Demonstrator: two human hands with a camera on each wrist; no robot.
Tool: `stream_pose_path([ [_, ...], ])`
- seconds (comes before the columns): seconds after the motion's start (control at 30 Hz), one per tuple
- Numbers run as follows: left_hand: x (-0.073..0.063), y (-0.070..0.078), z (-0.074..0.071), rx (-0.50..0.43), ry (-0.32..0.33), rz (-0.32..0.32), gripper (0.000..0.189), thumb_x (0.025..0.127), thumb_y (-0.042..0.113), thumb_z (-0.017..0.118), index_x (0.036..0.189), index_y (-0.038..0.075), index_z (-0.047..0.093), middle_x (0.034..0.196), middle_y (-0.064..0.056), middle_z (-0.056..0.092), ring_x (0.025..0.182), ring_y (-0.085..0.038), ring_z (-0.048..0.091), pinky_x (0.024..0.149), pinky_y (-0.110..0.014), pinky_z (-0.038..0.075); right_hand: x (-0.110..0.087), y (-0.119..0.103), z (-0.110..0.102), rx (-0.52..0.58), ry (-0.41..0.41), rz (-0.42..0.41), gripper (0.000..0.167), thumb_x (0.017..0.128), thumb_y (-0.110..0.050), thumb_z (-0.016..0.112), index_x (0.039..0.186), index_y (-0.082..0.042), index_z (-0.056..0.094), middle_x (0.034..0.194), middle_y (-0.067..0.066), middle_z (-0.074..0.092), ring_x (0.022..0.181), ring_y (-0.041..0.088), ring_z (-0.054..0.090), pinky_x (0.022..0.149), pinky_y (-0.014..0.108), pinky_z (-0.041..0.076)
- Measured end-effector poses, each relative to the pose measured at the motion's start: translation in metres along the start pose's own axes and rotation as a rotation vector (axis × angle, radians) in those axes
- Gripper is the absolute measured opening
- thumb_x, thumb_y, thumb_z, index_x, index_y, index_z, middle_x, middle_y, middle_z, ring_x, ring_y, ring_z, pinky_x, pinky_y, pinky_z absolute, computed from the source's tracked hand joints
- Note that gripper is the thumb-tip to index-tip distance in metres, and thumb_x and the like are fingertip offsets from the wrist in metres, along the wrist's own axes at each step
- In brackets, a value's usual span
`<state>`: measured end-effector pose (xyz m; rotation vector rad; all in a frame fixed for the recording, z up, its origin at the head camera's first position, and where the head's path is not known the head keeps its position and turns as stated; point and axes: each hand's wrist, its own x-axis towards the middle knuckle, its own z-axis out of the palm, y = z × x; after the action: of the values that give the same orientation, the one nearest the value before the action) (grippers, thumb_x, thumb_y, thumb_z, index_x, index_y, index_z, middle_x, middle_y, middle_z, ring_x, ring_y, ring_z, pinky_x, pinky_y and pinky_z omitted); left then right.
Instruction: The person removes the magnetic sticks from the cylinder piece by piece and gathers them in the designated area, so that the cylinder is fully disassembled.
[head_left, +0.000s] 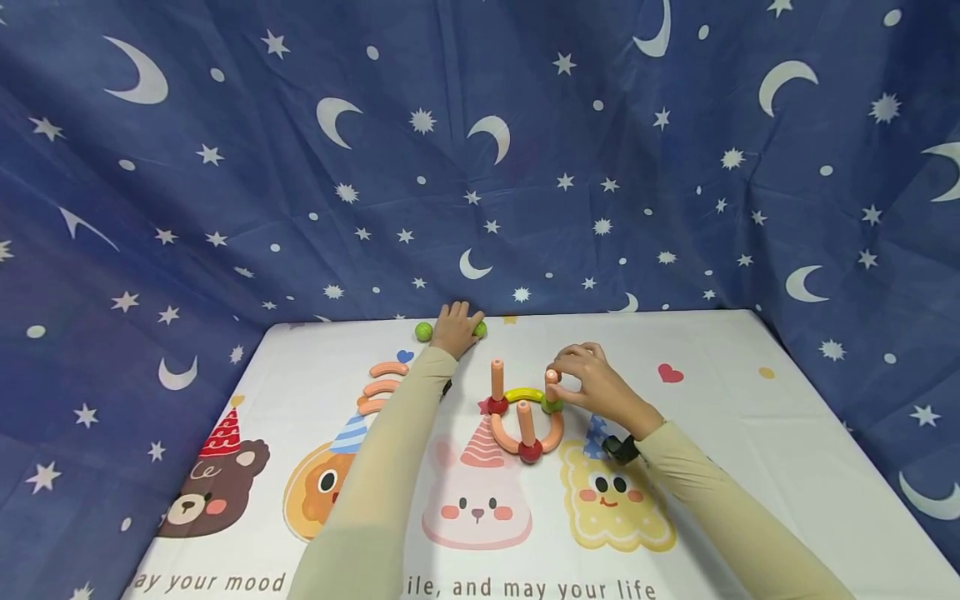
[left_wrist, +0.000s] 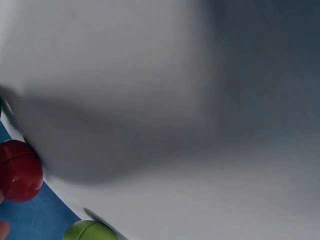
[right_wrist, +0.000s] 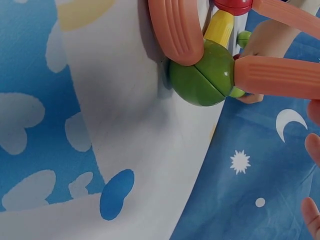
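Note:
My right hand (head_left: pixel 597 385) pinches the top of an upright orange stick (right_wrist: pixel 280 77) set in a green ball (right_wrist: pixel 200 75). This ball belongs to a ring of curved pieces, with a yellow curved piece (head_left: pixel 523 393) at the back and an orange curved piece (head_left: pixel 555 432) at the right. Two red balls in the ring carry upright sticks too, at the left (head_left: pixel 497 406) and front (head_left: pixel 530 452). My left hand (head_left: pixel 453 332) reaches over a loose red ball (left_wrist: pixel 21 171), fingertips right by it; I cannot tell whether they grip it.
A loose green ball (head_left: pixel 423 332) lies left of my left hand, another green ball (head_left: pixel 480 331) at its right. Several orange curved pieces (head_left: pixel 381 387) lie beside my left forearm. A blue star-patterned curtain (head_left: pixel 525 208) rises behind the table's back edge.

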<state>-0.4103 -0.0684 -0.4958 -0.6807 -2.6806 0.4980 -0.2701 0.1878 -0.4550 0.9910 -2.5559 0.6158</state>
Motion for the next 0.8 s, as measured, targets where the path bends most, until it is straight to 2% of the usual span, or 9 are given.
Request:
stream_pose_path([
  [0.13, -0.001, -0.001, -0.002, 0.002, 0.039, 0.002, 0.043, 0.083, 0.05, 0.062, 0.114, 0.021, 0.051, 0.115, -0.01, 0.054, 0.107, -0.024, 0.051, 0.09, -0.037, 0.043, 0.0, 0.0, 0.0, -0.007, -0.004, -0.002, 0.006, 0.082, -0.024, 0.07, 0.083, -0.02, 0.066, 0.088, -0.003, 0.068, 0.097, 0.019, 0.058, 0.095, 0.051, 0.032],
  [0.4, -0.002, -0.002, -0.009, -0.001, -0.045, 0.011, 0.049, 0.085, 0.051, 0.06, 0.12, 0.019, 0.049, 0.121, -0.011, 0.053, 0.114, -0.025, 0.05, 0.096, -0.039, 0.041, 0.0, 0.001, 0.001, -0.022, 0.0, -0.01, 0.007, 0.082, -0.025, 0.069, 0.082, -0.019, 0.065, 0.088, -0.002, 0.069, 0.097, 0.02, 0.058, 0.094, 0.052, 0.033],
  [0.63, -0.006, -0.005, -0.011, -0.06, -0.076, -0.008, 0.054, 0.085, 0.049, 0.061, 0.125, 0.016, 0.047, 0.124, -0.014, 0.052, 0.118, -0.029, 0.048, 0.1, -0.042, 0.04, 0.001, 0.0, 0.0, -0.016, -0.004, -0.011, 0.007, 0.082, -0.024, 0.07, 0.084, -0.019, 0.066, 0.089, -0.002, 0.069, 0.097, 0.021, 0.058, 0.094, 0.051, 0.033],
  [0.7, -0.008, -0.007, -0.012, -0.084, -0.071, -0.017, 0.054, 0.087, 0.047, 0.06, 0.128, 0.015, 0.046, 0.125, -0.015, 0.051, 0.119, -0.029, 0.047, 0.102, -0.043, 0.038, 0.001, -0.001, -0.001, -0.01, -0.002, -0.011, 0.007, 0.081, -0.024, 0.071, 0.083, -0.019, 0.066, 0.088, -0.002, 0.069, 0.096, 0.02, 0.058, 0.094, 0.051, 0.033],
  [0.8, -0.012, -0.01, -0.016, -0.139, -0.027, -0.033, 0.053, 0.088, 0.039, 0.062, 0.131, 0.013, 0.045, 0.124, -0.016, 0.051, 0.118, -0.031, 0.047, 0.102, -0.044, 0.037, 0.002, -0.002, -0.001, 0.0, 0.0, -0.006, 0.007, 0.081, -0.023, 0.071, 0.084, -0.019, 0.066, 0.088, -0.002, 0.069, 0.096, 0.021, 0.058, 0.094, 0.052, 0.033],
])
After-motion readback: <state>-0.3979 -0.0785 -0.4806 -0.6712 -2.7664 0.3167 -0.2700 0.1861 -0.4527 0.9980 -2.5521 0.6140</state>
